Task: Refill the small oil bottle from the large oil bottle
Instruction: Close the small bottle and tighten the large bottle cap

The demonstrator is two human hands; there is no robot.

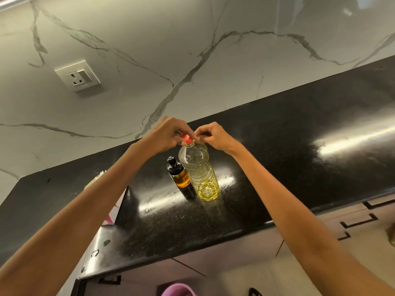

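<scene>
Both hands meet at the large oil bottle (199, 171): left hand (164, 135) pinches its red cap (186, 138), right hand (213, 135) pinches at the neck. Small oil bottle (178, 173) touches its left side. Bare black counter (288, 146) stretches right toward the marble wall (192, 50).

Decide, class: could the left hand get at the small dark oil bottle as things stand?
Probably yes. The small oil bottle stands uncovered on the counter, touching or nearly touching the large oil bottle, just below the left hand. That hand would first have to let go of the red cap.
</scene>
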